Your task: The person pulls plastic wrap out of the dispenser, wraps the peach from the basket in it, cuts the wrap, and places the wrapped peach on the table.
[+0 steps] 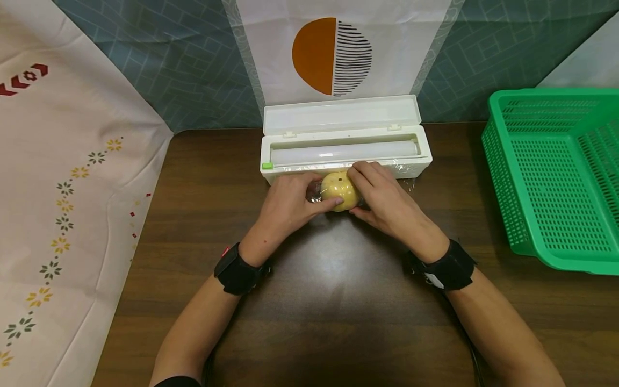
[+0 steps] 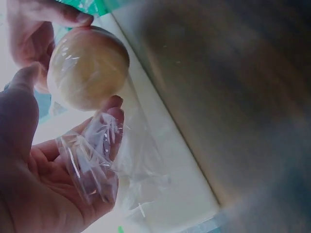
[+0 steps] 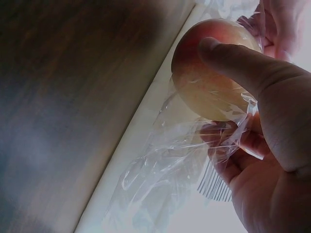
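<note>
A round yellow apple (image 1: 338, 189) with a red blush is held between both hands at the front of a white film dispenser (image 1: 408, 170). Clear plastic film (image 3: 160, 150) clings to it and hangs in loose folds toward the box. My left hand (image 1: 290, 204) grips its left side, thumb at the front and fingers behind, with film across the fingers in the left wrist view. From the right, my right hand (image 1: 387, 201) holds it, the thumb pressed on the red part in the right wrist view. Behind the apple, some fingertips are partly hidden.
The dispenser's lid (image 1: 340, 115) stands raised, with a white roll (image 1: 343, 152) inside and a green tab (image 1: 267, 165) at its left front corner. A green plastic basket (image 1: 522, 215) stands at the right. Patterned cloth (image 1: 96, 215) borders the brown table (image 1: 329, 301) at left.
</note>
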A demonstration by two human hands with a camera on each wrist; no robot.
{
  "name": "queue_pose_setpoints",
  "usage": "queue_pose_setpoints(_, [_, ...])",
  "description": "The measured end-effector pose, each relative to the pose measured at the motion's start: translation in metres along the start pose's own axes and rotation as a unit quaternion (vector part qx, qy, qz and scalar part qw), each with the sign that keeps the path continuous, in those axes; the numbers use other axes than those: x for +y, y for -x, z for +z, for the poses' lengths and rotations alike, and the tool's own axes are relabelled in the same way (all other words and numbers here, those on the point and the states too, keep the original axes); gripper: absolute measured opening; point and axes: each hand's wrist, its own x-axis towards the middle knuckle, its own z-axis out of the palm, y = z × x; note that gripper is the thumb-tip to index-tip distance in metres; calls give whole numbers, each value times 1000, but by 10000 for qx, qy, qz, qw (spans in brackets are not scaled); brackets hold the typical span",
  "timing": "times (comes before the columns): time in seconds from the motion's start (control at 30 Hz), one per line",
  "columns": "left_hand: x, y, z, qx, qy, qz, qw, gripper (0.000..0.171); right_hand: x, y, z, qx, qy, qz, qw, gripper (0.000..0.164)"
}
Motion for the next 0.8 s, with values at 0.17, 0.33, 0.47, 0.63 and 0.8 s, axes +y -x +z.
queue_pose_setpoints(0.17, [2, 0, -3, 966, -985, 537, 9890, 68, 0, -1, 0, 7, 32, -33, 10000, 76])
queue_pose_setpoints(0.33, [8, 0, -1, 1236, -1338, 1340, 9741, 70, -1, -1, -1, 14, 30, -45, 10000, 75])
queue_pose_setpoints(0.47, [10, 1, 2, 729, -1524, 1553, 9733, 76, -1, -1, -1, -27, 19, 8, 10000, 74])
queue_pose_setpoints(0.63, [9, 3, 4, 352, -1687, 1415, 9748, 85, -1, 0, -1, -110, -74, 97, 9999, 73])
queue_pose_setpoints(0.8, [9, 3, 5, 339, -1673, 1397, 9754, 84, -1, 0, -2, -73, -182, 137, 9997, 73])
